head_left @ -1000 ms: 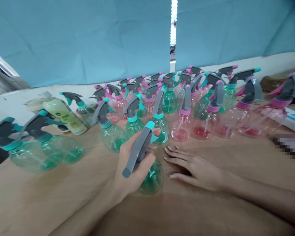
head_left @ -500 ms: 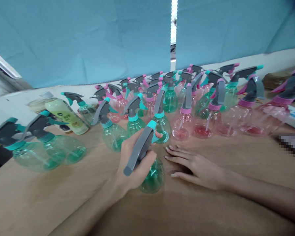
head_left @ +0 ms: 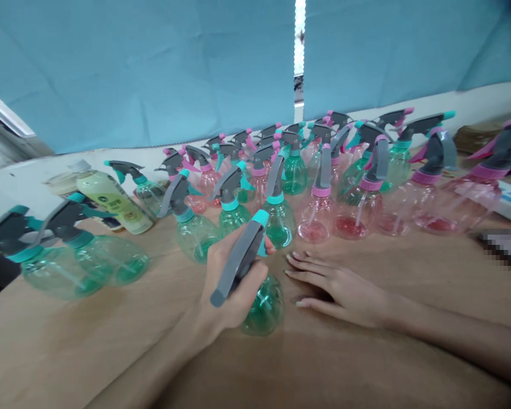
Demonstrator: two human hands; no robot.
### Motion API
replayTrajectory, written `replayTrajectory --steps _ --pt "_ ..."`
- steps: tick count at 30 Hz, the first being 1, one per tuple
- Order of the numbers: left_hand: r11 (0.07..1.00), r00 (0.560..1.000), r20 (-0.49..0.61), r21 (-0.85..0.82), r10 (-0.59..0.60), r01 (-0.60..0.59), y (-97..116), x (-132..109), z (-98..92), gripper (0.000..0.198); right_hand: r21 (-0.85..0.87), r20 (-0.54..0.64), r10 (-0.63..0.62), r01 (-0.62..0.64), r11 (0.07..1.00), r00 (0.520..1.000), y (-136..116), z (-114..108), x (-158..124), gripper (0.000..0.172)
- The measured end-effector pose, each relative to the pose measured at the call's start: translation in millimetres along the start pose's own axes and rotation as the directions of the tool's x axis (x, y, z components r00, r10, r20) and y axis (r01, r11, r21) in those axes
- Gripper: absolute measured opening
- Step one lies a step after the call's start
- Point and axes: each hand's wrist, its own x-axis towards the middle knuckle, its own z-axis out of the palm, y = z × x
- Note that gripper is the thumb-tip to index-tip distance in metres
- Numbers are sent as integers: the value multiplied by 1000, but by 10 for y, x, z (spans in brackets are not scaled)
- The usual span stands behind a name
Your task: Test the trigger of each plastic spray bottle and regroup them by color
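Green trigger spray bottle [head_left: 263, 312] on desk [head_left: 80, 346]; left hand [head_left: 243, 298], fingers wrapped round its spray head [head_left: 237, 262]; right hand [head_left: 344, 292] palm-down, fingers loosely spread.

This seems a workroom (massed spray bottles [head_left: 280, 221]).

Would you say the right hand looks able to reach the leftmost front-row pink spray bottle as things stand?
Probably yes: the right hand rests open on the tabletop, with nothing between it and that bottle.
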Motion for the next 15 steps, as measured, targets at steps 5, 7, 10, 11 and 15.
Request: replayTrajectory --steps 5,7,10,11,15 --pt "998 998 35 5 -56 56 -2 -17 4 32 -4 18 4 -4 1000 1000 -5 -4 4 59" --pt "998 998 31 -14 -62 63 5 -21 11 36 3 11 1 -1 1000 1000 -2 0 3 59" --pt "994 994 15 -37 -104 105 40 -9 25 37 7 -1 -3 4 1000 1000 0 3 2 58" --pt "991 992 16 -42 -125 125 52 -3 31 38 10 -6 -4 4 1000 1000 -2 2 3 58" --pt "985 988 18 -71 -154 155 68 4 49 39 7 -3 -1 1 1000 1000 -14 -9 10 58"
